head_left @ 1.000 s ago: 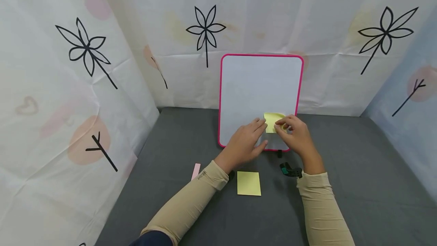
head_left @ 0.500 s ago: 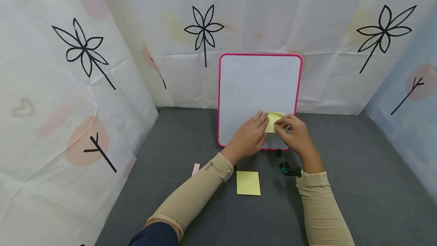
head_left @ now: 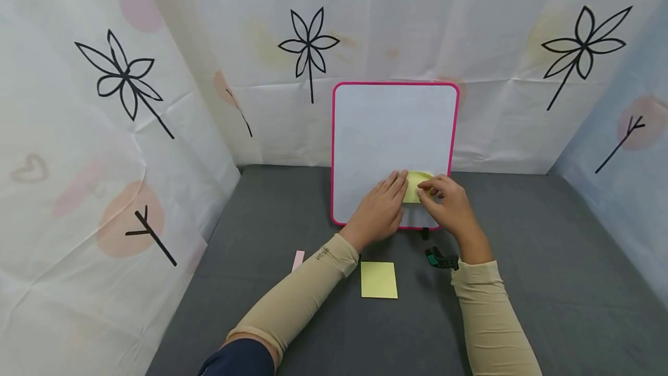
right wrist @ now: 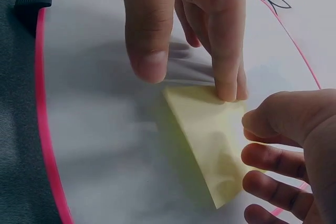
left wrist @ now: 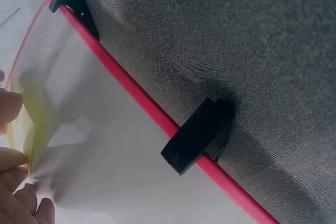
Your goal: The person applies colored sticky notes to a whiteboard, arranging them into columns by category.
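Note:
A yellow sticky note point(head_left: 414, 189) lies against the lower right of a pink-framed whiteboard point(head_left: 391, 126). My left hand point(head_left: 377, 212) presses the note's left edge onto the board with straight fingers. At the note's right side, my right hand point(head_left: 451, 206) pinches its edge between thumb and index finger. In the right wrist view, one long side and the lower corner of the note point(right wrist: 202, 135) stand off the board and cast a shadow. The left wrist view catches fingertips point(left wrist: 10, 106) beside the curled yellow paper.
Another yellow square point(head_left: 378, 280) lies on the grey table in front of the board. A pink strip point(head_left: 298, 260) is partly hidden by the left sleeve. Black feet point(left wrist: 197, 135) grip the board's lower frame. Patterned cloth point(head_left: 250, 28) hangs behind.
My left hand has moved slightly up and right, its fingers now on the note's left edge. The right hand keeps its hold in nearly the same place. The whole head view has shifted slightly.

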`<state>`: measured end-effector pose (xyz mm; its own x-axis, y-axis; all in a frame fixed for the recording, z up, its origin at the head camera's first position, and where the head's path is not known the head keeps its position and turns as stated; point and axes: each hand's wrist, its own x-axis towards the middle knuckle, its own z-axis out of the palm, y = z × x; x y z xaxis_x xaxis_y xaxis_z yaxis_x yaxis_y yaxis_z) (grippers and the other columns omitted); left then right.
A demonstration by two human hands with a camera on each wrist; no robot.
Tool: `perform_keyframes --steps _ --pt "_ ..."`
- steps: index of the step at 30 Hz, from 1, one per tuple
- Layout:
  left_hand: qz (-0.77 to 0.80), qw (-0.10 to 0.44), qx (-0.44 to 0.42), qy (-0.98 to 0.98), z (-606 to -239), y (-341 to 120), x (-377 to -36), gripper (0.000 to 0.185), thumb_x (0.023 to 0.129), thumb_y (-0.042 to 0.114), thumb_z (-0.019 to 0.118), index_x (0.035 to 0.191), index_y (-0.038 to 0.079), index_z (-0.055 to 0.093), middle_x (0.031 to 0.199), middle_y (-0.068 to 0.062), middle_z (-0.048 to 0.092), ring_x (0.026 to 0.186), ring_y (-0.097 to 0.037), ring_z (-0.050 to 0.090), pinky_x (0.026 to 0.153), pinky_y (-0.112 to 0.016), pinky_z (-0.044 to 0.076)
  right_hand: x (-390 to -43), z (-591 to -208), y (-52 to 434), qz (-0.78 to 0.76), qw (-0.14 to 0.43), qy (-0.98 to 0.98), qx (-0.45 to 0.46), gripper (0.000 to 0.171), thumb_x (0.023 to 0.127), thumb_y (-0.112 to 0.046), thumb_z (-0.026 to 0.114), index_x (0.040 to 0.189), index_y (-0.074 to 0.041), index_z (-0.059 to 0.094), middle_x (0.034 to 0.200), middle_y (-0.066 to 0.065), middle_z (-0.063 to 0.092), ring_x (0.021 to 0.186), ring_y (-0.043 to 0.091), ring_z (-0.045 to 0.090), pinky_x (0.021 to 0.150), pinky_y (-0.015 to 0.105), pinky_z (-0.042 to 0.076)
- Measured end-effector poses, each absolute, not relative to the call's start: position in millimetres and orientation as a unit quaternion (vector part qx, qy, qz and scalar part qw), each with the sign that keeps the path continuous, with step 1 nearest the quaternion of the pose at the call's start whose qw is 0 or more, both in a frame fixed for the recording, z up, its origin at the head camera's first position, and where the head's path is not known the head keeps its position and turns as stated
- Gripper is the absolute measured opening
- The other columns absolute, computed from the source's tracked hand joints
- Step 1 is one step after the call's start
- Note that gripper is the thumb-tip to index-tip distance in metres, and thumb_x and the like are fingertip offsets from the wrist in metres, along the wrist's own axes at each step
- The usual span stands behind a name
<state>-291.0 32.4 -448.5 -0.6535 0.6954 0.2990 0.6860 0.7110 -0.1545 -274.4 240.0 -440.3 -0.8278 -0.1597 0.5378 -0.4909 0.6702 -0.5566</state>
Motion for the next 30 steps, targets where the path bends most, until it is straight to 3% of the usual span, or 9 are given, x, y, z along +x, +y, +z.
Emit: perform_keyframes --steps 8,19,30 --pt "0.017 0.151 -0.378 -0.913 -450 31 -291 0.072 0.109 0.033 0.053 0.166 -0.001 0.026 0.178 -0.014 0.017 0.166 -0.028 0.017 0.133 -0.04 0.024 -279 -443 233 0.342 0.242 -0.888 0.19 0.034 0.099 -0.002 0.068 0.133 0.003 0.07 0.103 0.021 0.07 0.092 0.038 0.065 0.08 0.055 0.055" --pt "0.027 0.147 -0.375 -0.915 -452 31 -292 0.072 0.11 0.034 0.051 0.168 0.001 0.022 0.178 -0.012 0.014 0.166 -0.026 0.015 0.133 -0.04 0.022 -280 -450 220 0.304 0.284 -0.89 0.184 0.042 0.097 -0.001 0.067 0.139 -0.001 0.068 0.104 0.022 0.069 0.092 0.038 0.066 0.079 0.057 0.055" --pt "0.021 0.146 -0.38 -0.913 -452 30 -294 0.074 0.109 0.034 0.052 0.168 0.001 0.021 0.178 -0.012 0.014 0.166 -0.027 0.015 0.133 -0.042 0.023 -280 -451 214 0.277 0.268 -0.91 0.152 0.048 0.098 -0.008 0.066 0.146 -0.008 0.065 0.106 0.019 0.067 0.086 0.032 0.061 0.071 0.05 0.054"
